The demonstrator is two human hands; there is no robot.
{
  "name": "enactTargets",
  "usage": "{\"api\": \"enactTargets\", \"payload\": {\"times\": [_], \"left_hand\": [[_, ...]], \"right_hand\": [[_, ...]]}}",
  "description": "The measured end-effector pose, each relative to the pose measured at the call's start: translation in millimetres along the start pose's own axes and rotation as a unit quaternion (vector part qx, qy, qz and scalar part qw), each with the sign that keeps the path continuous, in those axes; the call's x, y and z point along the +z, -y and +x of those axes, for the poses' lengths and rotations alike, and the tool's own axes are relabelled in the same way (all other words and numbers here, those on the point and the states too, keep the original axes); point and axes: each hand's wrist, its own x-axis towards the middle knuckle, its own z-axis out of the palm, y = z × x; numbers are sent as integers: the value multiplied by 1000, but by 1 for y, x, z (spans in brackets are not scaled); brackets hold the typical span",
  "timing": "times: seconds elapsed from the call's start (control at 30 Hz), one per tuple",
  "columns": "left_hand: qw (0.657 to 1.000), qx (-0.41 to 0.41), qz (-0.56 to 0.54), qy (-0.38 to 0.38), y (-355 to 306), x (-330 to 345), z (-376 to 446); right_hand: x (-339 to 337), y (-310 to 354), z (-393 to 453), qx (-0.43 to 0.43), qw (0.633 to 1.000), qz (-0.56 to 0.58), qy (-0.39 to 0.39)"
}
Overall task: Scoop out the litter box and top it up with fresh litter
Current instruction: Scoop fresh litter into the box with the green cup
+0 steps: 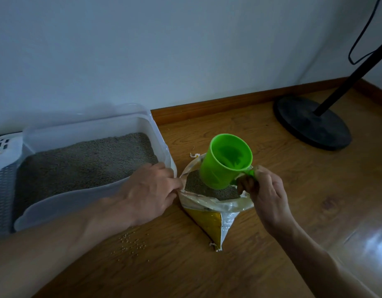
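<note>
On the wooden floor by a white wall, the litter box (89,168) lies at nine o'clock of the soft, floppy litter bag (209,203), whose rim the left hand (151,190) pinches while the right hand (265,190) grips the light, rigid green cup (224,162) by its handle

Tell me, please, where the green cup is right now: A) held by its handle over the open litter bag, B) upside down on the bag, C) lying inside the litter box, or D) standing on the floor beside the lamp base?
A: the right hand grips the handle of the green cup, whose base dips toward the litter in the open bag, mouth tilted up.
</note>
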Motion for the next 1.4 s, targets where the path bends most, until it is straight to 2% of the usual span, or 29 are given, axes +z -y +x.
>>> {"api": "enactTargets", "payload": {"times": [0.1,0.2,0.4,0.67,1.07,1.23,1.4], "left_hand": [[1000,0,2,20,-2,-4,-1],[1000,6,2,2,1,-10,-7],[997,-80,2,-10,10,-31,-20],[992,-123,-11,-27,36,-50,-44],[983,-184,-2,23,61,-63,-76],[982,-185,-6,39,69,-59,-81],[977,-205,-37,55,77,-58,-79]], "right_hand": [[12,12,0,-14,1000,27,-8],[23,26,8,-21,998,46,-23],[48,42,19,-29,998,43,-22],[77,50,34,-46,997,-57,10],[127,52,42,-71,982,-166,58],[150,50,58,-112,969,-210,71],[186,52,82,-202,930,-290,102]]}}
